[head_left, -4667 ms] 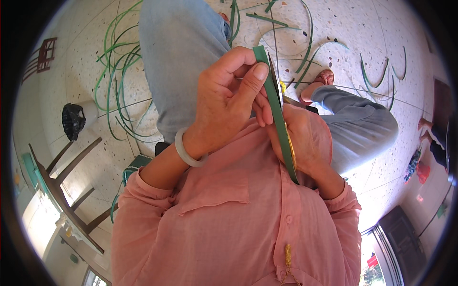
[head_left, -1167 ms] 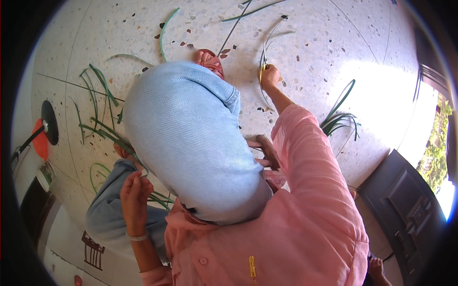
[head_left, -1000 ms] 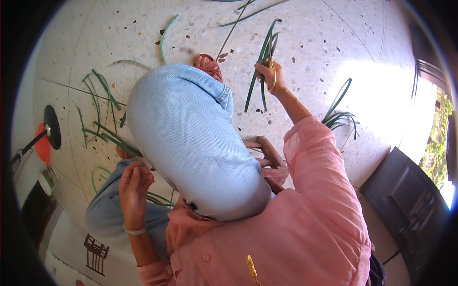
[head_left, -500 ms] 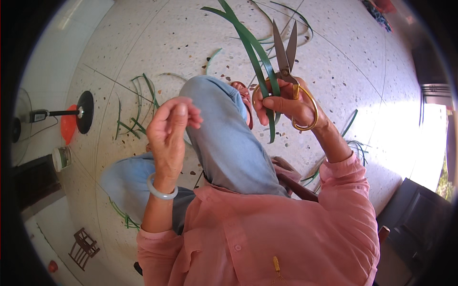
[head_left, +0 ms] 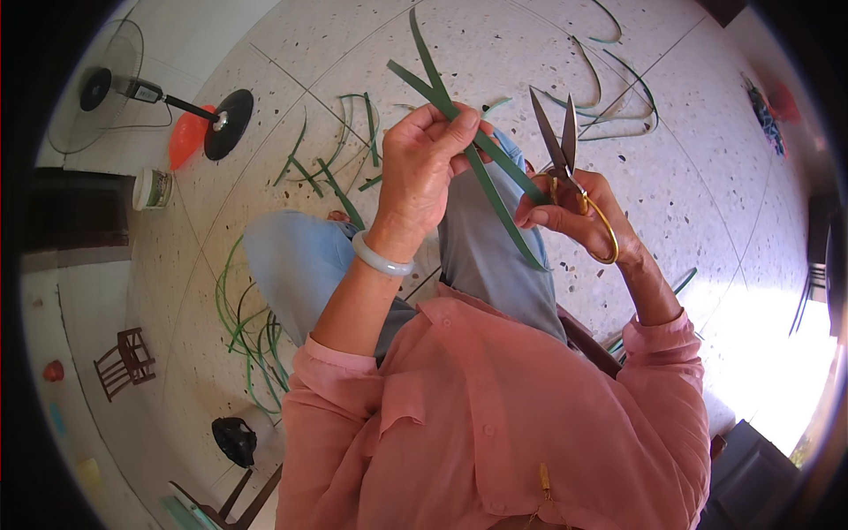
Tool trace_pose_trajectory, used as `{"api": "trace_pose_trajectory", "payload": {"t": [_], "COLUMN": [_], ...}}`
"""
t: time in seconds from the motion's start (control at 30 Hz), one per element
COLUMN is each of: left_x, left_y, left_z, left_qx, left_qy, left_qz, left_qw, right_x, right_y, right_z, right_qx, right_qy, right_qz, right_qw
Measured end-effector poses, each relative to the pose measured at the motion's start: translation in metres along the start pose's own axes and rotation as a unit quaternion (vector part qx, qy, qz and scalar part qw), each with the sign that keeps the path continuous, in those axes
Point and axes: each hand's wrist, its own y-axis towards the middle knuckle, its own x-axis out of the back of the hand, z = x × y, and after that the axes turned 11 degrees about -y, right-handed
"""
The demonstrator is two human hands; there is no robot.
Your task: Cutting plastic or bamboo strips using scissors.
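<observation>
My left hand (head_left: 422, 163) pinches two long, flat green strips (head_left: 511, 168) where they cross, thumb pressed over them. One strip runs across to my right hand (head_left: 581, 212), whose thumb and fingers grip its end. The other strip hangs down free over my knee, its lower tip apart from both hands. Also in my right hand are scissors (head_left: 568, 146) with gold-coloured handles looped around the fingers. Their dark blades point up and stand slightly apart, with nothing between them. A pale bangle (head_left: 382, 256) circles my left wrist.
Loose green strips (head_left: 256, 340) lie coiled on the speckled floor to my left, and several cut pieces (head_left: 336, 181) lie ahead. A standing fan (head_left: 231, 125) stands at the far left beside a red object (head_left: 187, 137) and a white bucket (head_left: 154, 189). A small dark chair (head_left: 126, 360) stands farther left.
My left hand has moved forward and taken hold of the strips, which only my right hand held before. The strips now slant between both hands. My view has turned, shifting the room.
</observation>
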Motion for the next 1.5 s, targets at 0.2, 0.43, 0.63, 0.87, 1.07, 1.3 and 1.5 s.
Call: {"api": "trace_pose_trajectory", "payload": {"t": [0.2,0.43,0.63,0.87,1.07,1.3,1.5], "left_x": [0.021,0.017,0.009,0.018,0.021,0.03,0.041], "left_y": [-0.011,-0.017,-0.023,-0.024,-0.03,-0.029,-0.045], "left_z": [-0.022,-0.008,-0.001,-0.002,0.001,0.001,-0.001], "left_qx": [-0.039,-0.054,-0.046,-0.035,-0.025,0.001,0.017], "left_qy": [0.013,-0.027,-0.014,0.022,0.024,0.0,-0.038], "left_qz": [-0.056,-0.064,-0.051,-0.115,-0.137,-0.152,-0.17], "left_qw": [0.998,0.996,0.997,0.992,0.99,0.988,0.985], "right_x": [-0.008,-0.031,-0.036,-0.038,-0.037,-0.024,-0.021], "right_y": [-0.006,0.003,0.013,0.014,0.016,0.016,0.005], "right_z": [0.0,0.006,0.005,0.002,-0.002,0.002,0.012], "right_qx": [-0.004,-0.011,-0.014,-0.029,-0.01,0.024,0.016], "right_qy": [0.099,0.13,0.142,0.148,0.142,0.166,0.139], "right_qz": [0.014,-0.054,-0.047,-0.044,-0.036,-0.017,-0.046], "right_qw": [0.995,0.99,0.989,0.988,0.989,0.986,0.989]}}
